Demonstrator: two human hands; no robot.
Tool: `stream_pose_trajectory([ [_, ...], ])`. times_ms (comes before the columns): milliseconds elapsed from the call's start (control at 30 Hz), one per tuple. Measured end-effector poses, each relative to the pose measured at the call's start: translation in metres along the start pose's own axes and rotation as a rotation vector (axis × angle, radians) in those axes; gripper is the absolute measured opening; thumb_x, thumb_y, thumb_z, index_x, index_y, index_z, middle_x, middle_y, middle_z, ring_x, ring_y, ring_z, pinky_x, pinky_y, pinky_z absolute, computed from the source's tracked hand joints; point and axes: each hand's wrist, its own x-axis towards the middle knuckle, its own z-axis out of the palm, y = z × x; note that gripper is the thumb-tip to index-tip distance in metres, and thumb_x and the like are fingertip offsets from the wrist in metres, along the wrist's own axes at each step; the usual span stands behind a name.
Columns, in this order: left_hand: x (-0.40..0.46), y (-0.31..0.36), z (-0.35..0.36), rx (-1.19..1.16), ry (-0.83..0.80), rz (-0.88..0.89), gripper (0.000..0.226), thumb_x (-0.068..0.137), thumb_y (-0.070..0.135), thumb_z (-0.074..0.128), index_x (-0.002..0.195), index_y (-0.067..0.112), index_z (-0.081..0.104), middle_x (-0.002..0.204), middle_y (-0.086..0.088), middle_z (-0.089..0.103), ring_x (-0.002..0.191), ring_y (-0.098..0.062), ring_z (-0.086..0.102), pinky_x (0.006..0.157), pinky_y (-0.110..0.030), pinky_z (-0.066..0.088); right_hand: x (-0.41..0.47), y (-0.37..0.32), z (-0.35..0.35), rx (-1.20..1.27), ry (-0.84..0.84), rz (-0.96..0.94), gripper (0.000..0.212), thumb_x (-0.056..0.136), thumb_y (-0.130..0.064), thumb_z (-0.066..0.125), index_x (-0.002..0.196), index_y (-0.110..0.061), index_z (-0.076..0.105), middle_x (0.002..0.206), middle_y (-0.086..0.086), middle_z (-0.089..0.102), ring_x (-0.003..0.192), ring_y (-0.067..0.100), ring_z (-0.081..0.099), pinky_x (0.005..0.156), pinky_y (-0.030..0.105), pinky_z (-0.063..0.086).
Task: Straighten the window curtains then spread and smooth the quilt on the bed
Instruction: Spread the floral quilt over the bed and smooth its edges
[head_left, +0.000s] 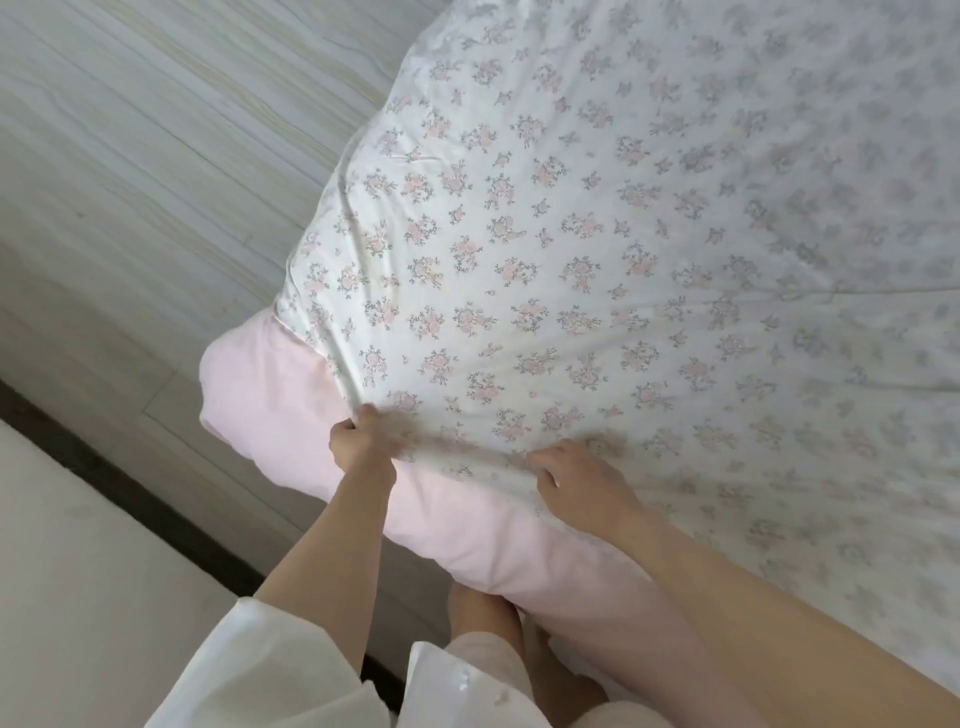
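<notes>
Head view. Floral quilt (597, 249) spread over bed, near edge at pink sheet (291, 410), corner overhanging wood floor (156, 156). Left hand (358, 439) fisted, fingers closed on quilt edge. Right hand (576, 480) knuckles up, fingers curled over same edge just beside; grip underneath hidden, cannot tell. White sleeve (270, 670) at lower left. Creases fanning out from both hands.

The quilt (571, 249) is soft matt cloth — floral print on top, plain pink underneath. The floor (130, 156) looks like smooth pale wood-grain boards, faintly glossy.
</notes>
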Motion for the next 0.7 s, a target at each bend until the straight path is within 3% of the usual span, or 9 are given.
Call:
stream_pose_trajectory([
  [67,0.005,0.007,0.002,-0.028,-0.009,-0.022,0.034,0.088,0.017,0.05,0.113,-0.005,0.056,0.112,-0.027,0.061,0.085,-0.036,0.059,0.067,-0.037,0.048,0.002,0.004,-0.003,-0.063,0.13,0.008,0.035,0.093,-0.02,0.037,0.123,-0.017,0.054,0.126,0.002,0.052,0.115,0.024,0.046,0.092,0.037,0.043],
  [133,0.01,0.02,0.004,-0.07,-0.028,-0.002,0.041,0.088,0.019,0.05,0.122,-0.004,0.051,0.122,-0.029,0.057,0.095,-0.041,0.059,0.073,-0.038,0.049,0.007,0.005,-0.007,-0.139,0.248,-0.02,0.04,0.092,-0.02,0.039,0.131,-0.019,0.048,0.132,0.004,0.048,0.123,0.025,0.04,0.094,0.039,0.039],
  [200,0.014,0.039,0.006,-0.19,-0.076,0.021,0.035,0.087,0.03,0.057,0.108,0.001,0.057,0.093,-0.018,0.061,0.082,-0.032,0.058,0.07,-0.035,0.049,0.016,0.0,-0.012,-0.186,0.306,-0.046,0.043,0.09,-0.019,0.043,0.133,-0.019,0.047,0.138,0.006,0.043,0.127,0.026,0.036,0.096,0.042,0.037],
  [267,0.025,0.065,0.009,-0.32,-0.108,-0.056,0.025,0.084,0.037,0.064,0.087,0.013,0.056,0.075,-0.002,0.052,0.066,-0.018,0.05,0.064,-0.029,0.046,0.032,-0.012,-0.02,-0.217,0.356,-0.085,0.045,0.089,-0.017,0.045,0.134,-0.018,0.045,0.143,0.007,0.039,0.132,0.028,0.033,0.103,0.048,0.032],
  [367,0.05,0.1,0.014,-0.421,-0.163,-0.147,0.037,0.077,0.049,0.069,0.093,0.018,0.058,0.073,0.003,0.051,0.064,-0.014,0.05,0.07,-0.029,0.048,0.068,-0.037,-0.033,-0.286,0.424,-0.195,0.047,0.087,-0.015,0.046,0.134,-0.014,0.045,0.147,0.014,0.034,0.138,0.032,0.028,0.109,0.057,0.018],
  [433,0.064,0.114,0.02,-0.361,-0.162,-0.163,0.041,0.072,0.057,0.069,0.091,0.022,0.06,0.068,0.006,0.045,0.057,-0.011,0.042,0.059,-0.023,0.044,0.096,-0.056,-0.041,-0.345,0.418,-0.245,0.051,0.088,-0.017,0.045,0.138,-0.015,0.04,0.152,0.014,0.028,0.141,0.033,0.02,0.11,0.062,0.008],
  [533,0.081,0.127,0.023,-0.232,-0.045,-0.03,0.034,0.079,0.044,0.065,0.062,0.019,0.048,0.06,0.005,0.045,0.052,-0.014,0.041,0.043,-0.019,0.033,0.141,-0.086,-0.05,-0.412,0.375,-0.269,0.056,0.092,-0.027,0.039,0.146,-0.021,0.024,0.158,0.009,0.01,0.145,0.028,0.003,0.109,0.063,-0.007],
  [600,0.098,0.13,0.017,-0.233,0.026,0.043,0.034,0.083,0.033,0.061,0.057,0.017,0.046,0.058,0.004,0.046,0.053,-0.015,0.043,0.046,-0.021,0.034,0.166,-0.104,-0.053,-0.472,0.319,-0.256,0.059,0.094,-0.034,0.032,0.148,-0.024,0.012,0.159,0.007,-0.001,0.145,0.028,-0.007,0.11,0.061,-0.01],
  [700,0.124,0.116,-0.004,-0.267,0.128,-0.052,0.033,0.087,0.032,0.057,0.059,0.016,0.049,0.061,0.001,0.049,0.055,-0.017,0.047,0.052,-0.026,0.039,0.181,-0.124,-0.045,-0.608,0.108,-0.349,0.059,0.095,-0.038,0.024,0.148,-0.026,0.002,0.159,0.002,-0.009,0.144,0.027,-0.015,0.113,0.06,-0.009],
])
